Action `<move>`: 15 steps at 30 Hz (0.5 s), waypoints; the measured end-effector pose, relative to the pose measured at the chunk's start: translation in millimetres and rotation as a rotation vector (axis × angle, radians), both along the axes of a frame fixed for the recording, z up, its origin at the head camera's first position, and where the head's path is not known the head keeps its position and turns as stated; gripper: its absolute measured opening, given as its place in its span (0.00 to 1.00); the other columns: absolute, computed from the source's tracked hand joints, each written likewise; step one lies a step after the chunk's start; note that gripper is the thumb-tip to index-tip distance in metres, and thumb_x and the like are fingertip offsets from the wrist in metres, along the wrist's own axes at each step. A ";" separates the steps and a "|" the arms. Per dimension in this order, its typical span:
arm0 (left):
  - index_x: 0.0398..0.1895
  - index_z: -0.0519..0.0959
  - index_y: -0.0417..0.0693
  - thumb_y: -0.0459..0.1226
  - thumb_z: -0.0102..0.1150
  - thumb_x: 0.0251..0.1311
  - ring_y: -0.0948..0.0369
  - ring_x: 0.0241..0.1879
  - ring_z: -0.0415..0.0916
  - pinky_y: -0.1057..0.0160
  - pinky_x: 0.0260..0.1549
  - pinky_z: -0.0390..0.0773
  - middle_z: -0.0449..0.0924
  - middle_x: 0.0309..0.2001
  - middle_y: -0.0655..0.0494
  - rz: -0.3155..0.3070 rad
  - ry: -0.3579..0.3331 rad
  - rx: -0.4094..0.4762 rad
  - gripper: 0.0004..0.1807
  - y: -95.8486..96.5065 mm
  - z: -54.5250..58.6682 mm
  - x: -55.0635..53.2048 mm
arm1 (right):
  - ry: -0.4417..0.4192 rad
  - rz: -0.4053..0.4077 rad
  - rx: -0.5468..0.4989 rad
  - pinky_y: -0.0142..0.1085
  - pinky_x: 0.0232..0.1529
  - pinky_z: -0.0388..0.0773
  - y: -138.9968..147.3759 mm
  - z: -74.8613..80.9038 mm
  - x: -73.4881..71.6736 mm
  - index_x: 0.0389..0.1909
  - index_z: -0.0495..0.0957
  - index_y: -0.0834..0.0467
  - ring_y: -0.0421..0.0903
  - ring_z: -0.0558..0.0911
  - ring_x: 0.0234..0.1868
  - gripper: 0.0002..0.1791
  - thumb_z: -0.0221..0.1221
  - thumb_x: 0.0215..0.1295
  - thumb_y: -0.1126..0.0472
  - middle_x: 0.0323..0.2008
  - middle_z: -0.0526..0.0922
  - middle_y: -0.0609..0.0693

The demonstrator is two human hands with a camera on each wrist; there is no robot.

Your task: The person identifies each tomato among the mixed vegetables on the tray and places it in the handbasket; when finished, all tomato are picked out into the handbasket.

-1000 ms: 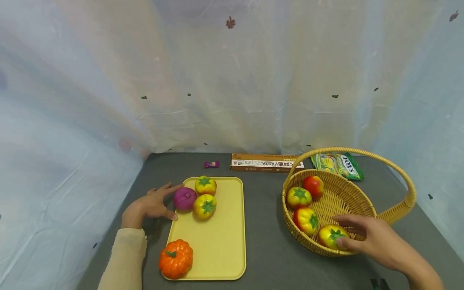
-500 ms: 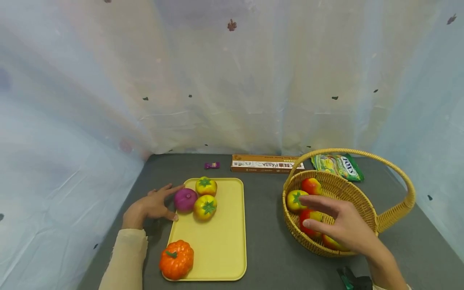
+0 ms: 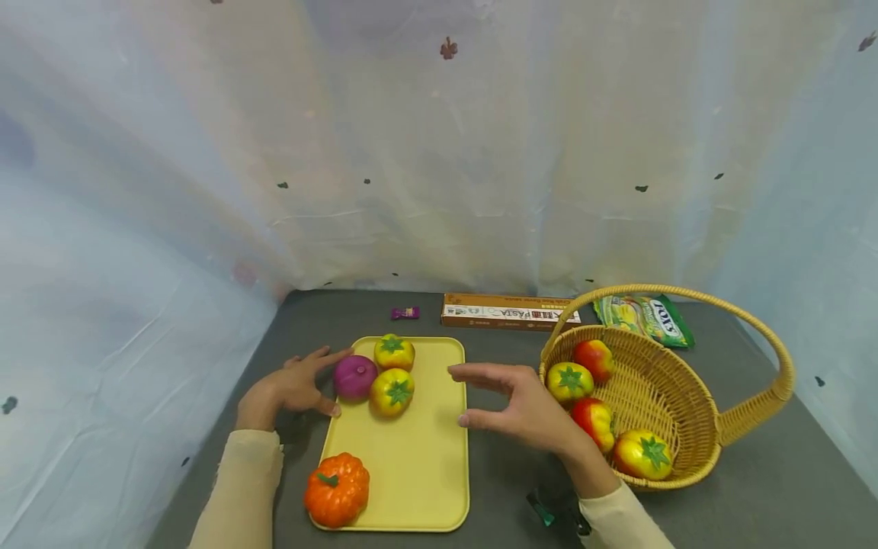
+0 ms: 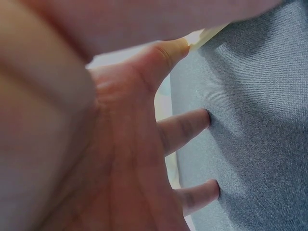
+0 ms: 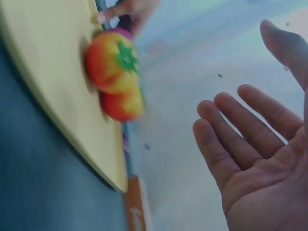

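My left hand (image 3: 291,387) rests at the left edge of a yellow tray (image 3: 425,465), fingers spread, thumb and index fingertips at the rim. In the left wrist view, two other fingertips (image 4: 207,190) press on the grey cloth. Nearest this hand sits a purple toy pumpkin (image 3: 354,379); beside it are two yellow-red toy tomatoes (image 3: 392,394) with green leaf tops. An orange toy pumpkin (image 3: 336,490) is at the tray's near left corner. My right hand (image 3: 524,404) is in the air by the tray's right edge, holding nothing, its fingers extended and thumb apart.
At right stands a wicker basket (image 3: 658,389) with a tall arched handle and several red-yellow toy fruits (image 3: 642,455) inside. Along the back lie a pasta box (image 3: 507,313), a green FOX'S bag (image 3: 648,319) and a small purple wrapped sweet (image 3: 405,313). A pale curtain (image 3: 494,152) hangs behind.
My right hand has left the tomato at the basket's front and moved left, out of the basket to the tray's right edge, with nothing in it. The left hand stays in place.
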State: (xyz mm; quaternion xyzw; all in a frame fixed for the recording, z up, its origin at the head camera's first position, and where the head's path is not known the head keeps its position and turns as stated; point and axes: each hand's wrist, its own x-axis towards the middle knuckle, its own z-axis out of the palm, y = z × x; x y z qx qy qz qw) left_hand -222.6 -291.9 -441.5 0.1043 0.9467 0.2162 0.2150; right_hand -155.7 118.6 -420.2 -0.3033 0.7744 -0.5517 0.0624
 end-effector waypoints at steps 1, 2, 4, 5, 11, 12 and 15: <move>0.88 0.61 0.57 0.46 0.85 0.54 0.12 0.78 0.41 0.08 0.64 0.54 0.46 0.87 0.30 -0.002 0.004 0.000 0.59 0.0 -0.1 0.0 | -0.002 0.009 0.001 0.38 0.74 0.77 -7.7 -3.6 -5.5 0.72 0.82 0.44 0.48 0.84 0.71 0.31 0.76 0.69 0.57 0.69 0.85 0.41; 0.88 0.61 0.57 0.46 0.85 0.54 0.12 0.78 0.40 0.08 0.63 0.54 0.46 0.87 0.30 -0.002 0.004 0.003 0.59 0.1 -0.1 0.0 | -0.001 0.015 0.004 0.39 0.74 0.77 -15.2 -7.9 -11.2 0.71 0.83 0.44 0.47 0.83 0.72 0.31 0.76 0.69 0.56 0.69 0.85 0.41; 0.88 0.61 0.58 0.46 0.85 0.54 0.12 0.78 0.40 0.08 0.63 0.55 0.45 0.88 0.30 -0.001 0.004 0.009 0.59 0.3 0.0 0.1 | -0.008 0.032 0.002 0.41 0.75 0.76 -29.1 -16.3 -22.2 0.71 0.83 0.46 0.47 0.83 0.73 0.31 0.76 0.69 0.56 0.69 0.85 0.42; 0.88 0.61 0.58 0.46 0.85 0.54 0.12 0.78 0.40 0.08 0.63 0.55 0.45 0.88 0.30 -0.004 0.005 0.011 0.59 0.5 0.0 0.2 | -0.009 0.044 0.004 0.42 0.76 0.75 -35.7 -20.6 -27.8 0.72 0.83 0.48 0.47 0.82 0.73 0.31 0.76 0.69 0.56 0.70 0.85 0.44; 0.88 0.62 0.57 0.46 0.86 0.53 0.12 0.78 0.42 0.09 0.63 0.58 0.46 0.87 0.30 -0.016 0.017 0.003 0.60 0.5 -0.2 0.0 | -0.031 0.132 0.053 0.48 0.80 0.70 -71.0 -42.0 -54.8 0.75 0.80 0.56 0.47 0.77 0.78 0.34 0.76 0.68 0.59 0.73 0.83 0.50; 0.88 0.62 0.57 0.47 0.86 0.53 0.12 0.78 0.42 0.09 0.63 0.58 0.47 0.87 0.30 -0.015 0.018 0.000 0.60 0.5 0.2 0.1 | -0.029 0.138 0.075 0.49 0.80 0.70 -76.1 -44.0 -57.0 0.75 0.79 0.55 0.47 0.77 0.78 0.34 0.76 0.68 0.59 0.73 0.83 0.49; 0.88 0.62 0.56 0.47 0.86 0.53 0.11 0.77 0.43 0.10 0.64 0.59 0.47 0.87 0.30 -0.017 0.022 -0.005 0.60 1.3 0.4 0.3 | 0.004 0.140 0.164 0.49 0.77 0.75 -88.0 -46.6 -59.3 0.74 0.80 0.55 0.48 0.80 0.75 0.35 0.76 0.67 0.61 0.72 0.83 0.47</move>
